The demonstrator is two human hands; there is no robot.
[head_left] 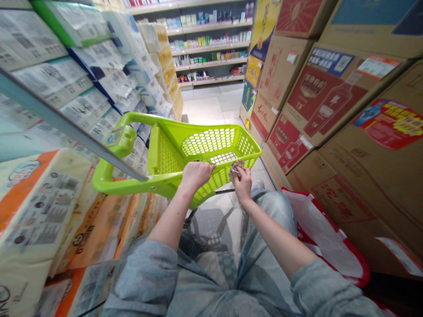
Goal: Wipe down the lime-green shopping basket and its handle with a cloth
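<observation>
A lime-green plastic shopping cart [165, 181] stands sideways in front of me, its handle to the left and its mesh basket to the right. My left hand [198, 172] is closed over the near top rim of the basket. In the fingers of my right hand [243, 181] is a crumpled greyish cloth [235, 169], pressed against the near side of the basket close to its right end. The cloth partly hides the mesh there. Nothing shows inside the basket.
Stacked tissue packs [39, 202] line the left side. Cardboard cartons [330, 97] rise on the right, with a red-edged white bag [325, 224] below them. A metal pole [79, 123] slants across the left. Product shelves [211, 46] stand beyond the tiled floor [208, 105].
</observation>
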